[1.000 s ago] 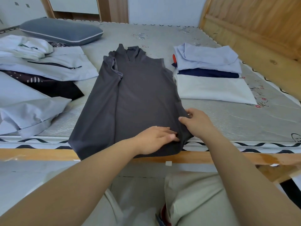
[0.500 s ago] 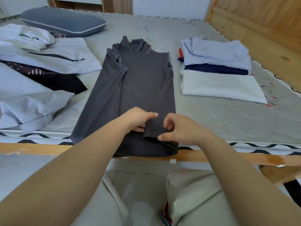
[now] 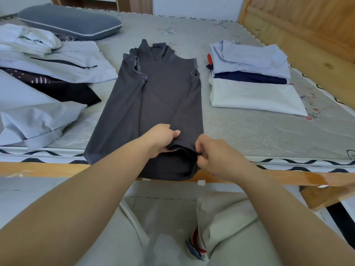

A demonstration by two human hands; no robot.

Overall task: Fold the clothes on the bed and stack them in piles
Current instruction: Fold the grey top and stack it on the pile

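So the grey top [image 3: 153,96] is laid out lengthwise in the middle of the bed [image 3: 249,135], collar at the far end, hem hanging a bit over the near edge. Both sides look folded in already, so it's a long narrow strip now. The person's left hand [image 3: 161,140] has its fingers curled round the near end of the folded-in right sleeve, and the right hand [image 3: 213,154] is pinching the same bit of fabric just beside it, at the right edge. Probably tidying that flap before folding the whole thing up lengthwise, but that's a guess. Progress-wise: there's one neat pile [image 3: 249,79] on the right, with a pale blue piece, a navy one and a white one stacked up. On the left there's a loose heap [image 3: 48,77] of white, black and light blue stuff not folded yet, so roughly half is left. A grey pillow [image 3: 71,22] sits at the far left.
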